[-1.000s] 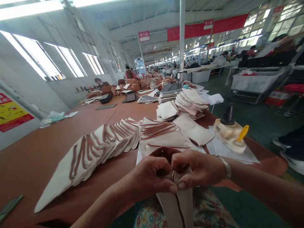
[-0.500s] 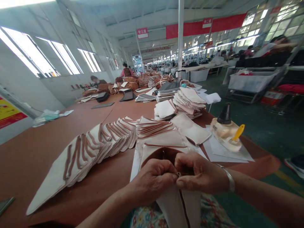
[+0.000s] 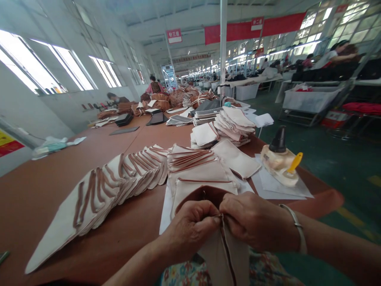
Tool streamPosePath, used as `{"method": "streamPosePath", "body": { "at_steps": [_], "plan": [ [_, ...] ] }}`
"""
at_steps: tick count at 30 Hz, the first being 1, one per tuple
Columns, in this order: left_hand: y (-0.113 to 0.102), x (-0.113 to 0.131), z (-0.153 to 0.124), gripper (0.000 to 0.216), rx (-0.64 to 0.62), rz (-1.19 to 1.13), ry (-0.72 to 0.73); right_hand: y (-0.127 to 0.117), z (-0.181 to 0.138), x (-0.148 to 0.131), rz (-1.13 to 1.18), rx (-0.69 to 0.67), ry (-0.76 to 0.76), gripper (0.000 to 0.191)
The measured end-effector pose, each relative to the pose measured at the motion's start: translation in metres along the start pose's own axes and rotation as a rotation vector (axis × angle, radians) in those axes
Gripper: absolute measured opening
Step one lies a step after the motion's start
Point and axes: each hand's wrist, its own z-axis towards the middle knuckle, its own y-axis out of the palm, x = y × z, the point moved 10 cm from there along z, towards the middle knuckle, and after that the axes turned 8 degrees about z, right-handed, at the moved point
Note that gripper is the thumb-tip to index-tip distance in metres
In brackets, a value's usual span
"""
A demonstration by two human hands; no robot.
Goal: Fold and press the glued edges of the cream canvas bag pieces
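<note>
A cream sewn piece [image 3: 239, 254] with a dark brown seam down its middle hangs over the flowered cloth [image 3: 175, 274] on my lap. My left hand [image 3: 192, 224] pinches its edge at the top of the seam. Close against it on the right, my right hand [image 3: 258, 222] has its fingers curled closed on the same edge; the fingertips are partly hidden. Beyond both hands the brown inner side [image 3: 205, 194] of the piece curves up. Behind that lies a stack of similar cream pieces [image 3: 199, 171] with brown edges.
A fanned row of cream pieces [image 3: 59, 230] covers the table [image 3: 127, 234] to the left. At the right, a stained glue pot [image 3: 274, 159] with a black cone and a yellow-handled brush [image 3: 295, 162] stands on white sheets. Further piles [image 3: 233, 123] and a post [image 3: 223, 47] stand beyond.
My right hand has turned: its thumb and fingers, which formed a loop by a thin thread, are now curled down over the edge. My left hand keeps its pinch. The view has shifted slightly.
</note>
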Motion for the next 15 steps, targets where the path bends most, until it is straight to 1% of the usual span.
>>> {"method": "streamPosePath", "body": {
  "at_steps": [2,3,6,8,10,12,13,15],
  "plan": [
    [-0.001,-0.001,0.001,0.018,0.024,0.016,0.007,0.001,0.000,0.011,0.011,-0.007,0.117,0.012],
    [-0.001,-0.002,0.001,0.019,0.029,0.020,0.000,0.002,-0.001,0.018,0.084,-0.026,0.177,0.010],
    [0.001,-0.003,0.000,0.023,0.009,-0.004,-0.030,0.006,-0.005,0.029,0.442,-0.102,0.294,0.011],
    [0.002,-0.001,-0.001,0.023,0.012,0.002,-0.040,0.006,-0.007,0.030,0.621,-0.116,0.332,0.020],
    [-0.001,0.001,-0.002,0.024,0.059,0.049,-0.043,0.005,-0.007,0.031,0.681,-0.083,0.365,0.029],
    [-0.004,0.002,-0.003,0.023,0.108,0.097,-0.041,0.007,-0.008,0.034,0.682,-0.052,0.402,0.031],
    [-0.004,0.002,-0.003,0.022,0.123,0.116,-0.044,0.008,-0.008,0.035,0.672,-0.038,0.418,0.029],
    [-0.004,0.000,-0.003,0.022,0.140,0.149,-0.049,0.012,-0.010,0.039,0.633,-0.014,0.451,0.019]
  ]
}}
